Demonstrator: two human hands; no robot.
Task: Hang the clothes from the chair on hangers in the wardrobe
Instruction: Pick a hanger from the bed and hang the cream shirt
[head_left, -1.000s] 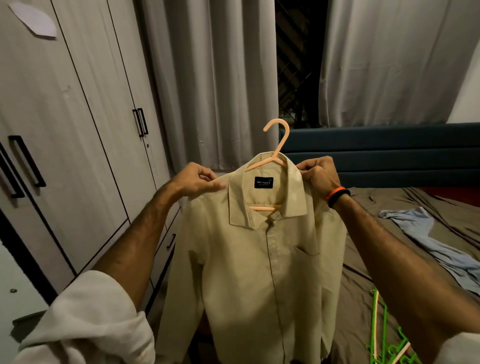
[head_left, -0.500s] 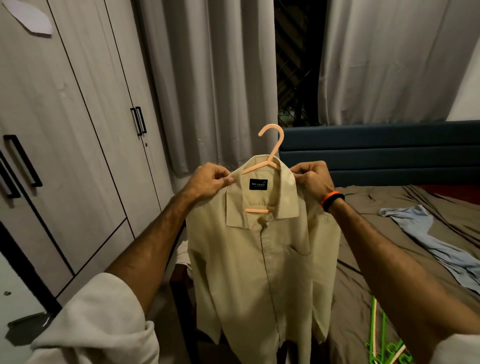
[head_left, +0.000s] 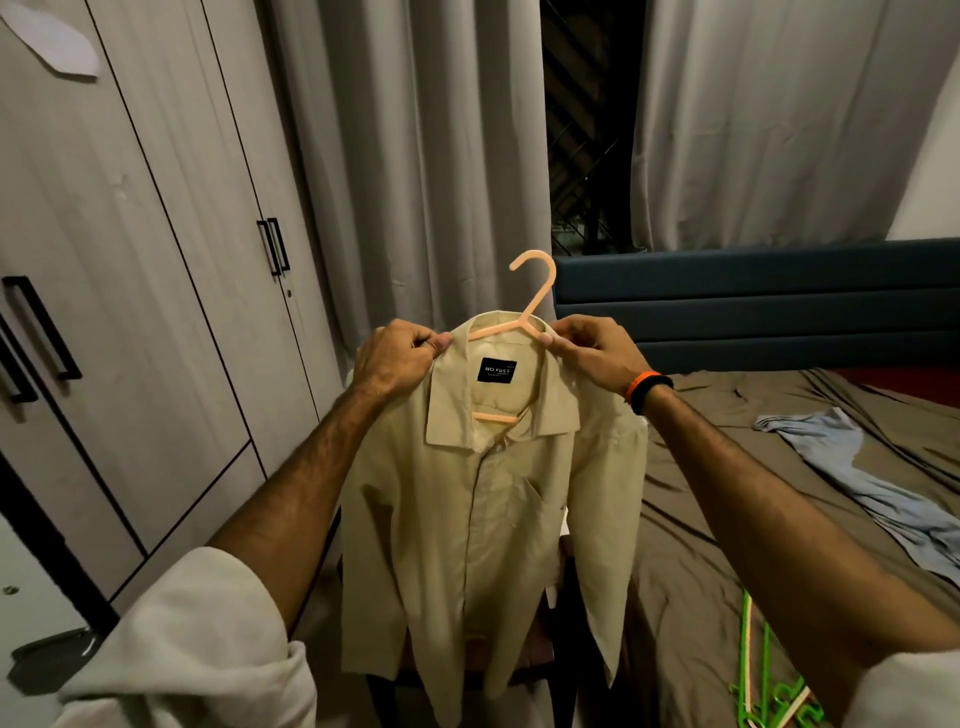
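A pale yellow collared shirt (head_left: 483, 509) hangs on a peach plastic hanger (head_left: 535, 296) in front of me, its hook sticking up above the collar. My left hand (head_left: 397, 356) pinches the shirt's left shoulder by the collar. My right hand (head_left: 587, 345), with an orange and black wristband, pinches the right shoulder next to the hanger arm. The wardrobe (head_left: 156, 291) stands at the left with its doors closed and black handles. The chair is mostly hidden behind the hanging shirt.
A bed (head_left: 727, 519) with a brown sheet fills the right side, with a light blue garment (head_left: 857, 483) lying on it. Green and peach hangers (head_left: 763, 680) lie at the bed's near edge. Grey curtains (head_left: 415, 156) hang behind.
The shirt on its hanger has shifted slightly and hangs straighter and more central. Both hands kept their pinch on the shoulders. My view turned a little to the left.
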